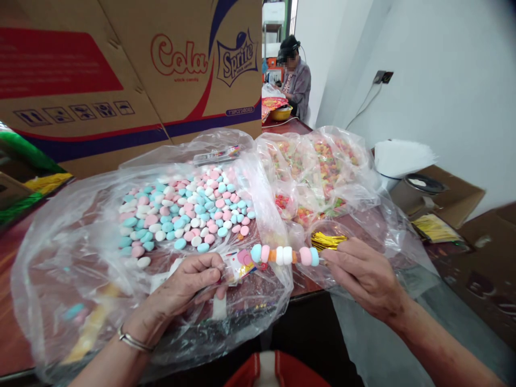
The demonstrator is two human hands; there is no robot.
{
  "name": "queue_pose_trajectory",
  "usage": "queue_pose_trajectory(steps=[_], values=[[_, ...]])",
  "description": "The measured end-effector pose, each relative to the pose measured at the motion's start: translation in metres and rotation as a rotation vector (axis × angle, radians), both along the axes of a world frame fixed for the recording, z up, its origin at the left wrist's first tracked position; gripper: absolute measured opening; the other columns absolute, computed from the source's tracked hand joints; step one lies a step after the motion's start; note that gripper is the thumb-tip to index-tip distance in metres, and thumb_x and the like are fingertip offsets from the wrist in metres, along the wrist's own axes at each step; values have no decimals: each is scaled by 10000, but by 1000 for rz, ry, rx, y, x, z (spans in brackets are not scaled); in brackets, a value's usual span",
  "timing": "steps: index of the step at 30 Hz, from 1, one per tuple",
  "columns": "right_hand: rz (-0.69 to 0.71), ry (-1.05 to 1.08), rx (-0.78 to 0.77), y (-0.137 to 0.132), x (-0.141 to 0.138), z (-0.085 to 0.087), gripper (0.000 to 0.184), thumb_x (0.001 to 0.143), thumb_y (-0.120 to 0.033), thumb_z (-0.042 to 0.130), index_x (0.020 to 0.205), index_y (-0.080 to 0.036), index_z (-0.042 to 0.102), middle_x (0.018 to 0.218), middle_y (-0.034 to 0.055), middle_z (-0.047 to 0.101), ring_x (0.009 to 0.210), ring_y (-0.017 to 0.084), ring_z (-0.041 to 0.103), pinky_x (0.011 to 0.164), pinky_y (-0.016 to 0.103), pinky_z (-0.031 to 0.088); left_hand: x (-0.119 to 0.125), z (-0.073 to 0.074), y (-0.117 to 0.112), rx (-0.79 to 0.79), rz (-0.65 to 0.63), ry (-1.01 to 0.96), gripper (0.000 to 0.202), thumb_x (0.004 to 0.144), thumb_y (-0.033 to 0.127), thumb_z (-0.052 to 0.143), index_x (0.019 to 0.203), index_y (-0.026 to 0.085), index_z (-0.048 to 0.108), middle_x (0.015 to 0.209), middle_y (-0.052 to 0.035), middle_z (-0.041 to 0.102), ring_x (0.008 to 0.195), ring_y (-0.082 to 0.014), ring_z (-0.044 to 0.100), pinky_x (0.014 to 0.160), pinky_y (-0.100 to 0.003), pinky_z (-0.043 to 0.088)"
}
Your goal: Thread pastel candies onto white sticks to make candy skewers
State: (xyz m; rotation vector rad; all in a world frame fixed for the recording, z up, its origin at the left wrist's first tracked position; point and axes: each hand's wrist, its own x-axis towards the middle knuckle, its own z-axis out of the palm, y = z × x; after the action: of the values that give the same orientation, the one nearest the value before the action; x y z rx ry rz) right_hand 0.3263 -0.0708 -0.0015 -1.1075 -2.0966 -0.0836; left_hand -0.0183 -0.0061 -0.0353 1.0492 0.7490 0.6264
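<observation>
Gripping opposite ends, left hand (189,287) and right hand (363,274) fingers hold the candy skewer (282,255) level between them, probably so pieces cannot slide off.

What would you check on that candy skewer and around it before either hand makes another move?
1. Left hand closed on the left end of the candy skewer: ok.
2. Right hand pinching the right end: ok.
3. Skewer held roughly level above the plastic: ok.
4. Candies on it packed in one touching row, no gaps: ok.
5. Pastel candies lying exposed in their open bag, seemingly within reach: ok.
6. Gold strips just beyond the right hand's fingers: ok.
7. Skewer's tips: cannot tell, the fingers hide them.
</observation>
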Motion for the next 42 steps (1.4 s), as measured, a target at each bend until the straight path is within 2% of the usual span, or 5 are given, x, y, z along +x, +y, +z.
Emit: queue_pose_trajectory(steps=[14, 18, 28, 39, 42], values=[[-13, -270, 197, -7, 2, 12, 183, 892, -101, 587, 1055, -163, 643, 661, 4, 589, 623, 151, 499, 636, 330, 352, -2, -2, 2, 8, 58, 162, 320, 797, 414, 744, 718, 146, 588, 580, -29, 659, 403, -42, 338, 400, -171, 161], [-38, -244, 182, -6, 9, 11, 188, 890, -107, 589, 1064, -166, 634, 678, 7, 588, 646, 155, 524, 631, 326, 347, -8, -2, 2, 0, 71, 187, 311, 777, 412, 757, 724, 149, 600, 587, -31, 661, 444, -72, 428, 425, -177, 240], [-25, -163, 144, -5, 2, 9, 198, 892, -115, 588, 1042, -215, 670, 682, -8, 601, 631, 138, 547, 630, 323, 371, -6, 0, 3, -9, 25, 136, 325, 765, 422, 766, 734, 151, 590, 568, -28, 664, 368, -30, 292, 376, -162, 140], [157, -231, 120, -3, 13, 14, 239, 872, -132, 615, 1089, -231, 632, 689, -28, 602, 631, 134, 536, 641, 339, 386, -2, 18, -2, -179, -4, 281, 333, 715, 410, 799, 676, 160, 583, 538, -11, 627, 391, -101, 473, 388, -194, 287], [167, -201, 95, -2, 14, 14, 235, 879, -143, 611, 1088, -247, 639, 688, -27, 600, 661, 139, 556, 662, 336, 396, -1, 22, -2, -152, -18, 290, 323, 718, 404, 798, 677, 157, 594, 550, -14, 632, 409, -108, 499, 403, -198, 317]])
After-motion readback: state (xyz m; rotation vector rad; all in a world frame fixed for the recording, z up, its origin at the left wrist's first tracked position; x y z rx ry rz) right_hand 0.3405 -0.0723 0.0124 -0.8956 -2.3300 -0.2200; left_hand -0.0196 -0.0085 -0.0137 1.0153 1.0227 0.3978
